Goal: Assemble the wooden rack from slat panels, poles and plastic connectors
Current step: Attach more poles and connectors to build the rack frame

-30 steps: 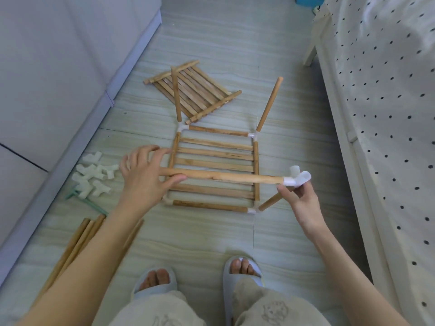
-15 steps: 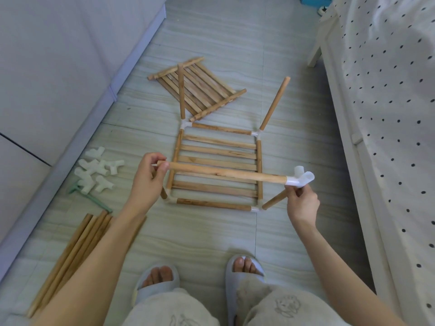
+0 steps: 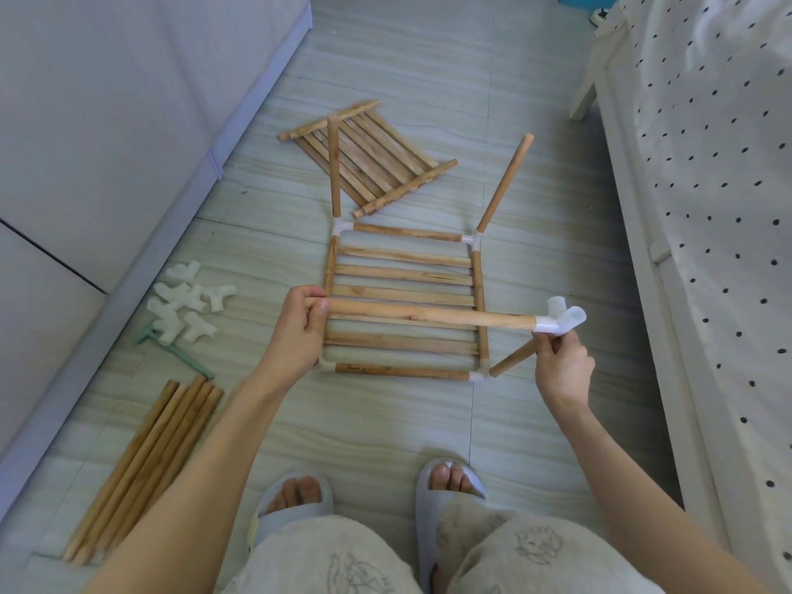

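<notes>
My left hand (image 3: pixel 298 325) closes round the bare end of the pole (image 3: pixel 424 312), light and stiff I judge, while my right hand (image 3: pixel 561 364) pinches the slick-looking plastic connector (image 3: pixel 557 322)

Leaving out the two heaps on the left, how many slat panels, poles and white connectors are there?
Slat panels: 2, one loose, one in the frame
Corner poles sticking up: 3 in view
Held pole: 1
White connectors: 5, four at the frame corners, one on the held pole
Total: 11
</notes>
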The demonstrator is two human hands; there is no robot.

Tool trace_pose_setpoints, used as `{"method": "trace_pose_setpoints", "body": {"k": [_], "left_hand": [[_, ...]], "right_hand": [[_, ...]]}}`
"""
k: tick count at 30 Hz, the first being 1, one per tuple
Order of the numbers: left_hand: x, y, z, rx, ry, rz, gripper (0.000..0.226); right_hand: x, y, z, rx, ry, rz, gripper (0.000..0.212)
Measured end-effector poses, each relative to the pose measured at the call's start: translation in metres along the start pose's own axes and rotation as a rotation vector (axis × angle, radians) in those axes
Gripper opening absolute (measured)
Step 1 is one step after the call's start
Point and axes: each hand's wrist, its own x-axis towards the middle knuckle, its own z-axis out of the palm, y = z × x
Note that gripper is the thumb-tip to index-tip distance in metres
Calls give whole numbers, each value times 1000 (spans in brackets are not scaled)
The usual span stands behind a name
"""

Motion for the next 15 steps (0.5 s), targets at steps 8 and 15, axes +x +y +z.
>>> {"method": "trace_pose_setpoints", "body": {"k": [8, 15], "left_hand": [[4, 2, -8, -115, -41, -44, 16], [2, 2, -12, -205, 1, -86, 25]], "right_hand": [[1, -5, -3, -15, -62, 58, 30], [-26, -1, 12, -165, -358, 181, 46]]}}
